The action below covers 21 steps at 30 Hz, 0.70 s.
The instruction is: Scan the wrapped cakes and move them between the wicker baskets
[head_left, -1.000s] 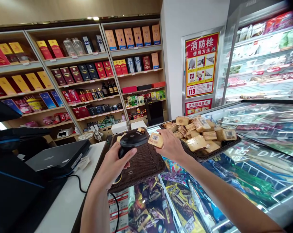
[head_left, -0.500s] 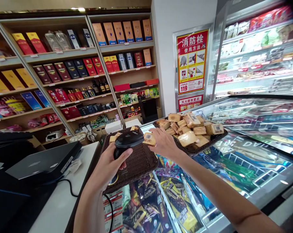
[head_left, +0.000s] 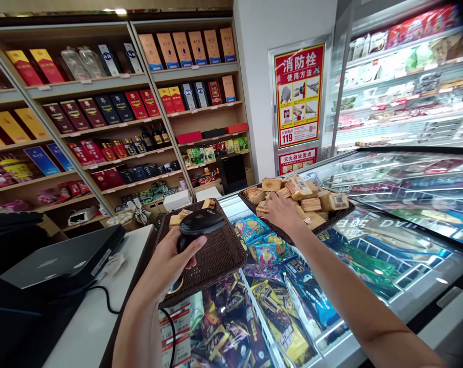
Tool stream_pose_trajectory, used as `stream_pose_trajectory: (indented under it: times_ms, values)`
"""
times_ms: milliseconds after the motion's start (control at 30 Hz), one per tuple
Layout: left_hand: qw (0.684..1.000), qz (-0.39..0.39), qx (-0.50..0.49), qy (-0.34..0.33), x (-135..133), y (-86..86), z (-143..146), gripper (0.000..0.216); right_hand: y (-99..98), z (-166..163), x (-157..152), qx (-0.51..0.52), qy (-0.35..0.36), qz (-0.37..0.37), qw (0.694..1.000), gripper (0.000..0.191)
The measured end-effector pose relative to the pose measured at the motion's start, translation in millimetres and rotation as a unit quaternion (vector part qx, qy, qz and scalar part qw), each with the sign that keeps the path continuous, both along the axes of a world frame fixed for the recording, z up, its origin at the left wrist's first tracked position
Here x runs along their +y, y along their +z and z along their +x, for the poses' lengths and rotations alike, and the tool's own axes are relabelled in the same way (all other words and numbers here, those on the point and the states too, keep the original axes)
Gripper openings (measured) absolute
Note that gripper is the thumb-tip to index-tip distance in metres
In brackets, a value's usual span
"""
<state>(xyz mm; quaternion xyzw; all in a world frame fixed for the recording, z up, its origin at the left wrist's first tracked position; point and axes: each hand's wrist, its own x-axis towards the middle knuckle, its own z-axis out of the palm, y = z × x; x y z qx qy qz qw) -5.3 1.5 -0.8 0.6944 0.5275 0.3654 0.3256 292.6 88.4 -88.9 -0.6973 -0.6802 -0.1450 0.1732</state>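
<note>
My left hand (head_left: 174, 258) is wrapped round the grip of a black handheld barcode scanner (head_left: 201, 223), its head pointing right above a brown wicker basket (head_left: 216, 260). A few small wrapped pastries (head_left: 209, 204) lie at that basket's far end, partly behind the scanner. My right hand (head_left: 283, 212) reaches palm down over a second wicker basket (head_left: 337, 221), heaped with similar wrapped pastries (head_left: 299, 188). Its bent fingers are closed against a wrapped pastry (head_left: 262, 208) at the near left of the heap; the fingertips are partly hidden.
Both baskets rest on a glass-topped freezer (head_left: 369, 220) holding bagged ice creams (head_left: 277, 317). On the left, a white counter (head_left: 89, 317) bears a dark machine (head_left: 63, 260). A cable (head_left: 174, 337) hangs below my left hand. Behind stand shelves of boxes (head_left: 195, 48).
My right hand has moved right, from beside the scanner with a wrapped pastry to the heaped basket. My left hand still holds the scanner over the other basket; the view has shifted slightly.
</note>
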Motion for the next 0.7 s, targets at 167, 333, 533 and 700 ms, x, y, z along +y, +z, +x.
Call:
stream_pose_trajectory:
  times_ms: [167,333,533,700]
  values:
    - [1.0,0.005,-0.006,-0.003,3.9,-2.7,-10.1,0.046,-1.5,-5.1,1.3,-0.006,-0.043,-0.035,0.998,0.032]
    - [1.0,0.015,-0.005,0.016,4.0,-1.0,-22.1,0.048,0.5,-8.9,-0.8,-0.023,-0.042,-0.033,0.998,0.027]
    - [0.995,0.022,0.004,0.098,7.2,1.0,-39.2,0.053,3.5,-46.8,-11.1,-0.033,0.021,0.016,0.999,0.03]
    - [0.982,0.034,0.019,0.183,21.9,-6.6,-66.3,0.053,1.1,-122.0,12.3,-0.006,0.15,-0.065,0.986,0.03]
